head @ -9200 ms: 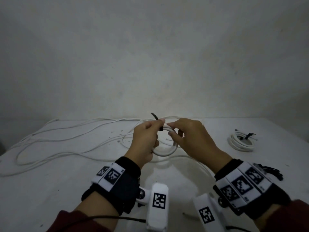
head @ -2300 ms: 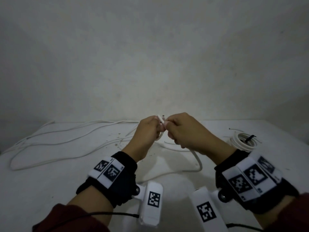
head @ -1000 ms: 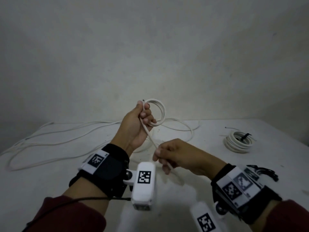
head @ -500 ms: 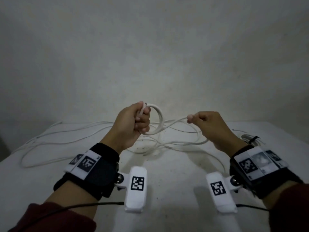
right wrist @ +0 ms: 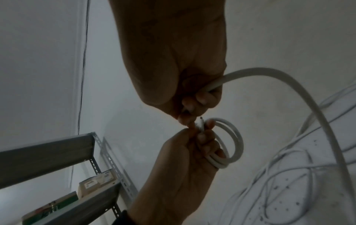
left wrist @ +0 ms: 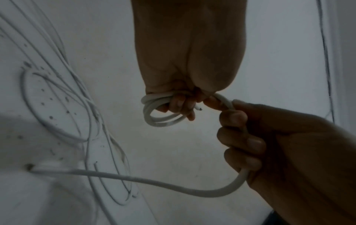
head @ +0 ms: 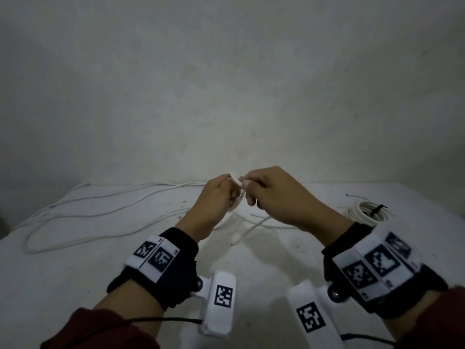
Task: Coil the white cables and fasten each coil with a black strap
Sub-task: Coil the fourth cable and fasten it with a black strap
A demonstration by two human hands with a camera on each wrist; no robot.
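Note:
I hold a small coil of white cable (head: 238, 196) above the table, with my left hand (head: 226, 192) gripping its few loops (left wrist: 163, 120). The cable's cut end (left wrist: 198, 108) pokes out by my left fingers. My right hand (head: 251, 192) sits right against the left and grips the running length of the same cable (right wrist: 269, 76), which trails down to the table (head: 247, 230). A finished coil (head: 362, 214) tied with a black strap (head: 378, 208) lies at the right of the table.
Long loose white cable (head: 100, 215) sprawls over the left and middle of the white table (head: 75, 273), which is speckled with dark bits. A bare wall stands close behind. A metal shelf (right wrist: 57, 152) with boxes shows in the right wrist view.
Half a second ago my hands were apart, the right one drawing cable out to the right. The right hand has come back to the left, bringing the cable to the coil, and both hands are lower.

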